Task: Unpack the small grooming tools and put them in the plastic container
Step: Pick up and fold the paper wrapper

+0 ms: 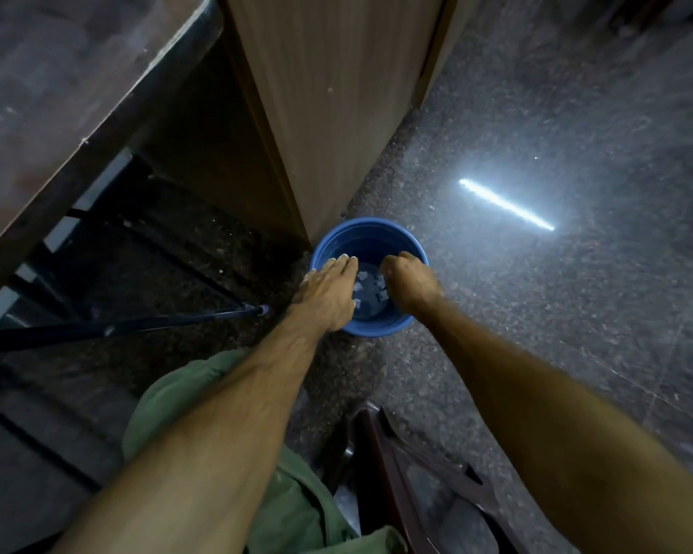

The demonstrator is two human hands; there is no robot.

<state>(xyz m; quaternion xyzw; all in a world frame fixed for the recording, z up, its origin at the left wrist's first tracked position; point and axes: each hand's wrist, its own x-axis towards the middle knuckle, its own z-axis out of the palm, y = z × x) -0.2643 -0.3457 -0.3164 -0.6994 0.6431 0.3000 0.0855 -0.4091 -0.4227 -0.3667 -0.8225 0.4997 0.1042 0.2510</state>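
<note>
Item: blue plastic container (371,233), round, on the dark speckled floor (537,293) beside a wooden cabinet corner (329,113). Contents: small pale pieces (371,289) at the bottom, too blurred to identify. Left hand (329,293): fingers flat, open, over the near rim. Right hand (411,283): curled; grip contents cannot be told. Handling advice: release low inside, steady the rim

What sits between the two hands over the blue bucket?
In the head view, small pale pieces lie in the blue bucket between the left hand and right hand.
</note>
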